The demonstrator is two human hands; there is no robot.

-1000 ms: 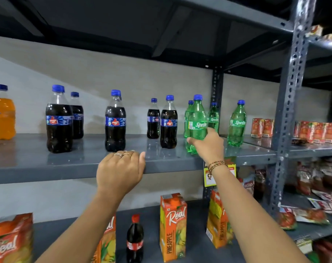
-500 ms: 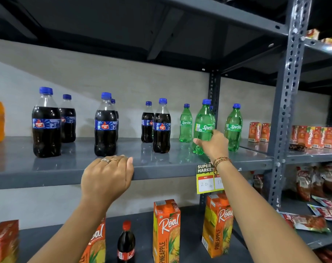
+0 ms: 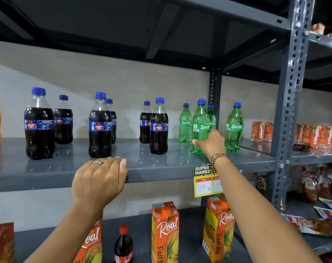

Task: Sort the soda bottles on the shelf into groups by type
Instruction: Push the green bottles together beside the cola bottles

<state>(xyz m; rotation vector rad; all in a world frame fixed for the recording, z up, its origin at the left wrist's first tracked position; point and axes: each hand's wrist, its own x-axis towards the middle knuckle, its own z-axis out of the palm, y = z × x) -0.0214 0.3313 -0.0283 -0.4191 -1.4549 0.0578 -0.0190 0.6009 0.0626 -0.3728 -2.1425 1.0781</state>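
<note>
The right hand (image 3: 211,144) grips a green Sprite bottle (image 3: 200,128), now upright on the grey metal shelf (image 3: 161,168) among three other Sprite bottles, no longer tilted as a moment earlier. The left hand (image 3: 99,180) still curls over the shelf edge, beside a price tag (image 3: 205,184). Cola bottles (image 3: 100,126) stand left before a pale wall.

Green Sprite bottles (image 3: 234,128), dark blue-labelled cola bottles (image 3: 39,126), grey shelf (image 3: 66,168).
</note>
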